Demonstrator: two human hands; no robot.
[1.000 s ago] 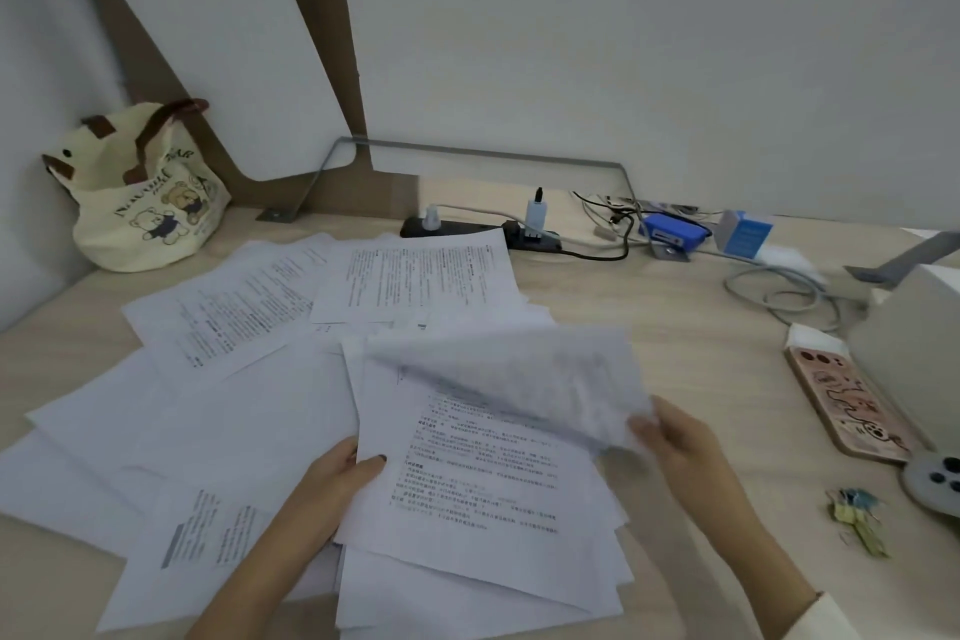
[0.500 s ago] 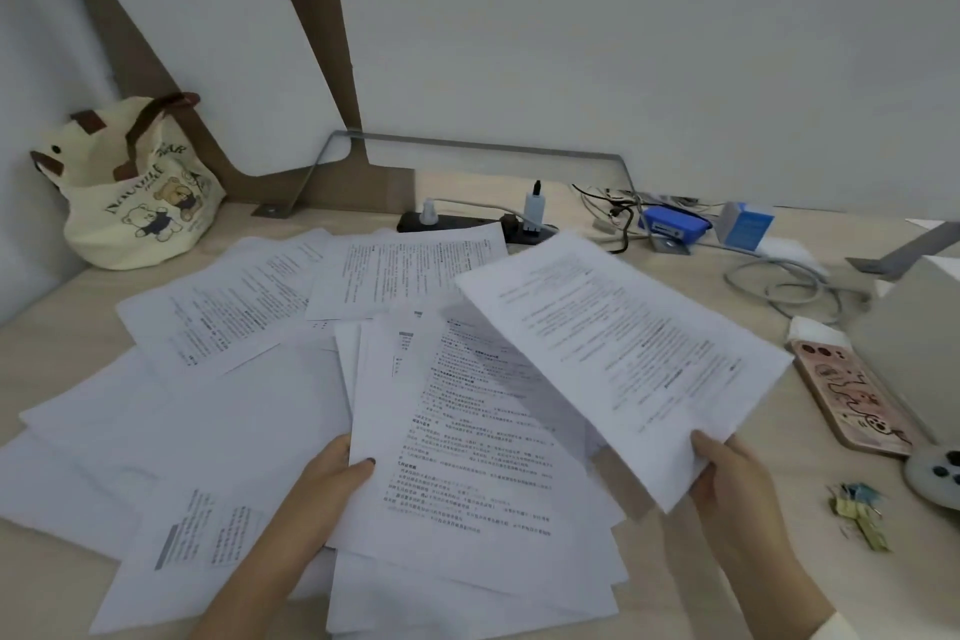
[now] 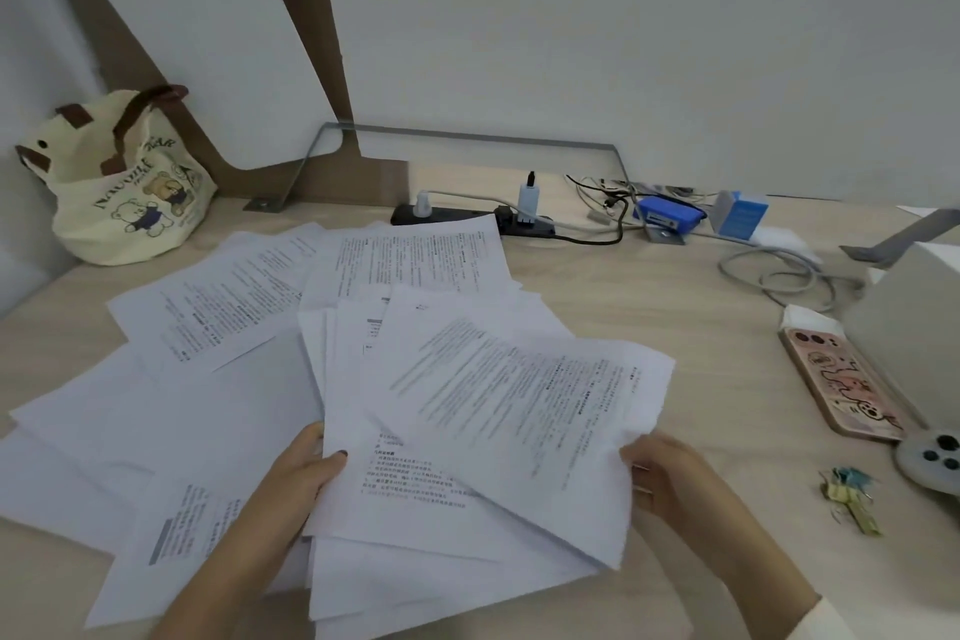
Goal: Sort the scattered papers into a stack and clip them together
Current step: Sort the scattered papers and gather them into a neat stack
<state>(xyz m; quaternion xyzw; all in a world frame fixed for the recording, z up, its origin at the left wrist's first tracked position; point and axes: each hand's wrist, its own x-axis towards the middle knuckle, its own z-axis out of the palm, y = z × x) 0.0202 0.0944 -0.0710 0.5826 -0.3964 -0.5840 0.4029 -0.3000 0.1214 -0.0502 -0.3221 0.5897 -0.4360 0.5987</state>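
Observation:
White printed papers lie scattered over the wooden desk (image 3: pixel 675 307). A loose pile of sheets (image 3: pixel 410 478) sits in front of me. My left hand (image 3: pixel 301 473) grips the pile's left edge, thumb on top. My right hand (image 3: pixel 670 473) holds one printed sheet (image 3: pixel 519 411) by its right edge; the sheet lies slanted over the pile. More scattered sheets (image 3: pixel 208 307) spread to the left and back. Small binder clips (image 3: pixel 849 496), blue and yellow-green, lie on the desk to the right of my right hand.
A cream tote bag (image 3: pixel 124 182) stands at the back left. A black power strip (image 3: pixel 467 216), cables and blue boxes (image 3: pixel 670 216) line the back. A phone in a pink case (image 3: pixel 841 385), a white box (image 3: pixel 914 327) and a grey round device (image 3: pixel 930 463) sit at the right.
My right hand turned a sheet over, swung it out to the right, then brought it down slanted onto the pile. My left hand stayed at the pile's left edge.

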